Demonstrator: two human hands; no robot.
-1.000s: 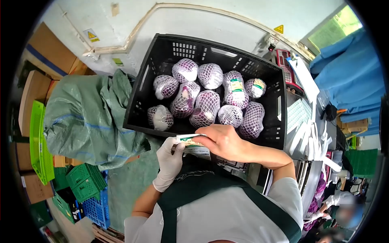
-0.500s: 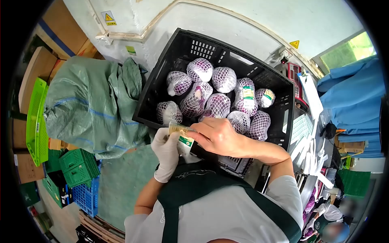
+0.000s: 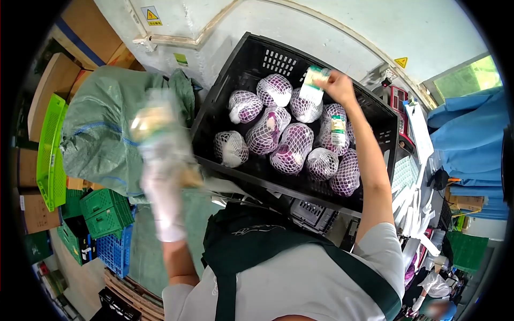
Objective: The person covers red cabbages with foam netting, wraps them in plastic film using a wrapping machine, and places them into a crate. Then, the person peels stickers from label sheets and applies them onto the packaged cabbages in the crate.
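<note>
My right hand [image 3: 337,85] is closed on a green, white and yellowish label [image 3: 315,80], held over the far side of the black crate [image 3: 235,64]. Below that label is a red cabbage [image 3: 306,109] in white netting. Another netted cabbage [image 3: 326,128] bears a label [image 3: 338,131] on its upper side. Several more netted cabbages, such as this one [image 3: 292,150], lie around them. My gloved left hand [image 3: 163,152], smeared by motion, is out to the left by the green sack. With it moves a blurred strip of labels [image 3: 151,124]; the fingers are not distinct.
A bulging green woven sack [image 3: 101,123] stands left of the crate. Green crates [image 3: 104,214], a blue crate [image 3: 118,251] and cartons [image 3: 37,216] are farther left. At right are a red scale [image 3: 397,107] and white strips [image 3: 409,208]. A person [image 3: 436,286] works at lower right.
My hands have come apart. The right one moved up and away over the crate with a label; the left swung out left and up with the strip.
</note>
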